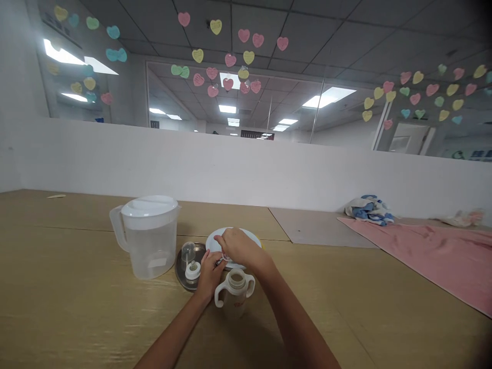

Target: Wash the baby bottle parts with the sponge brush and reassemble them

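Note:
My left hand (210,270) and my right hand (239,247) meet over the near left part of a white plate (251,238). The fingers of both are closed around something small, partly clear, that I cannot make out. Just in front of them a baby bottle (235,297) with two white handles stands upright, its mouth uncovered. To the left, a round metal tray (179,279) carries a clear dome cap (188,252) and a white bottle ring with a teat (192,270). My left wrist is close beside the bottle's left handle.
A clear plastic pitcher (151,248) with a white lid stands left of the tray. On the right lie a grey mat (326,228), a pink cloth (430,256) and a crumpled blue-and-white cloth (369,210). A low white wall (230,171) borders the brown tabletop (96,312).

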Motion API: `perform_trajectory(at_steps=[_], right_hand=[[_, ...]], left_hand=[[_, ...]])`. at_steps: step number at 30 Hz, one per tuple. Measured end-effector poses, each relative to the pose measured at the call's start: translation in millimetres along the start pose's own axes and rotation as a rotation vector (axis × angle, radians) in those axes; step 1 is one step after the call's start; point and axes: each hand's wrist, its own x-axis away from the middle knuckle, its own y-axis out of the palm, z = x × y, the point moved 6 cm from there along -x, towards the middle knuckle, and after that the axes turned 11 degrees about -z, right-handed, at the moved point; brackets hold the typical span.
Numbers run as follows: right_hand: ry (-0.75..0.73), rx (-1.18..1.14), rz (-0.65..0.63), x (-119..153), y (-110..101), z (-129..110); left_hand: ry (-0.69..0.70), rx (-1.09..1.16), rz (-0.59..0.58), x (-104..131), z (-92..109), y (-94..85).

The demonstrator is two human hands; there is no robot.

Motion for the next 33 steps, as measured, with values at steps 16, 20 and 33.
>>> perform_trajectory(at_steps=[16, 20, 33], right_hand=[[-0.012, 0.018, -0.078, -3.7, 5.5, -3.4], [-0.051, 0.001, -0.021, -6.0, 7.3, -6.4], [0.077, -0.257, -0.053, -17.0, 31.8, 10.3]], left_hand=[[-0.017, 0.126, 0.013, 0.2, 7.4, -6.5], [-0.029, 0.139, 0.035, 0.7, 8.0, -9.3], [-0.031, 0.213, 0.060, 0.5, 7.8, -12.0]])
